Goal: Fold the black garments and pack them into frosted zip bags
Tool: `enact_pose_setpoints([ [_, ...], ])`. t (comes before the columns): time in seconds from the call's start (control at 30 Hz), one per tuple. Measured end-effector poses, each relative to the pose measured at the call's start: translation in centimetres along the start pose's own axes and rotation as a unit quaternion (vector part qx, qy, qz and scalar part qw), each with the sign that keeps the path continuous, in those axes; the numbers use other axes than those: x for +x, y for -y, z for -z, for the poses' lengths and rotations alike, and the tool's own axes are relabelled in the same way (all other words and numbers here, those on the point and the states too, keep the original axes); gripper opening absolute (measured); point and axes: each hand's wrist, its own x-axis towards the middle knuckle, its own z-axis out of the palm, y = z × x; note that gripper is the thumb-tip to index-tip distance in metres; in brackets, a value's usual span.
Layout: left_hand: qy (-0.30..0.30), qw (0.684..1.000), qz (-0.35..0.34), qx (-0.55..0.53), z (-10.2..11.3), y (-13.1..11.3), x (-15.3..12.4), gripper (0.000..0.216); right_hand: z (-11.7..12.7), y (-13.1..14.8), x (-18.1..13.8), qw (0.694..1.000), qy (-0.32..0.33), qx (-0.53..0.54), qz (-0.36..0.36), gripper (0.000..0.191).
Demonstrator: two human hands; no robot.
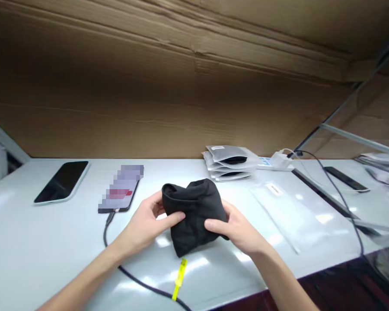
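Note:
A folded black fabric piece (194, 211) with a yellow tag (180, 273) hanging from its lower edge is held just above the white table (35, 250). My left hand (151, 222) grips its left side, thumb on top. My right hand (236, 226) grips its right side, fingers curled round the cloth. Both hands are closed on the fabric.
A dark phone (62, 181) lies at the back left. A second phone (120, 194) has a black cable (139, 280) running toward me. Packed grey pouches (230, 162) are stacked behind; empty clear bags (291, 211) lie to the right. A cardboard wall (181, 86) stands behind.

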Motion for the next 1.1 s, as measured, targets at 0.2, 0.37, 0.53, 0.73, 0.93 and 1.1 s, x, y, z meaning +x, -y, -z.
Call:
enact_pose_setpoints([
  [0.2,0.109,0.941,0.173,-0.268,-0.2,0.6,-1.1,0.072,-1.8,1.0,0.0,0.999,0.005,0.012,0.05,0.04],
  [0.37,0.044,0.903,0.263,-0.336,-0.9,0.4,-1.6,0.048,1.9,2.1,-2.0,0.989,-0.032,-0.132,0.059,0.048],
  [0.53,-0.014,0.874,0.29,-0.39,-0.5,-0.2,-1.2,0.042,12.0,-0.1,-5.2,0.852,-0.31,-0.423,-0.01,0.065],
  [0.73,0.025,0.865,0.301,-0.4,-0.3,0.0,-1.6,0.044,16.9,-3.3,-7.6,0.796,-0.358,-0.483,-0.068,0.053],
  [0.93,0.048,0.865,0.289,-0.408,-0.6,0.3,-1.8,0.043,15.6,-2.9,-7.5,0.813,-0.339,-0.466,-0.086,0.036],
  [1.1,0.108,0.867,0.271,-0.404,-0.6,0.3,-1.8,0.039,12.9,-2.2,-7.4,0.824,-0.327,-0.457,-0.077,0.032],
])
